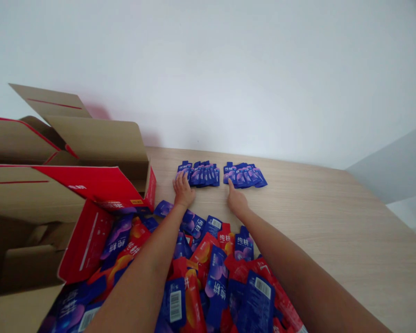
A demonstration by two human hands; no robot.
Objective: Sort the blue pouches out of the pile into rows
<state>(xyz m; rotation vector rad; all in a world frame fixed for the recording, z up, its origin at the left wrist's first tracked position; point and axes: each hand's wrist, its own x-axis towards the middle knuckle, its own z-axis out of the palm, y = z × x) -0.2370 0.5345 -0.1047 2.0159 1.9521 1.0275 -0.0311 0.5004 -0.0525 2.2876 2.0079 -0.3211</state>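
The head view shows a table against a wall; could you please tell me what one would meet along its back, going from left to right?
Open cardboard box, red outside and brown inside → left row of overlapping flat blue pouches → right row of overlapping flat blue pouches

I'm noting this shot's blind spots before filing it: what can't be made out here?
All in the head view:
- Lower layers of the pouch pile: buried under the top ones.
- Front box: partly cut off by the left edge.
- Floor of the back box: hidden by its near side.
- Fine print on the right row of pouches: too small.
- Right hand: curled fingers hidden behind its back.
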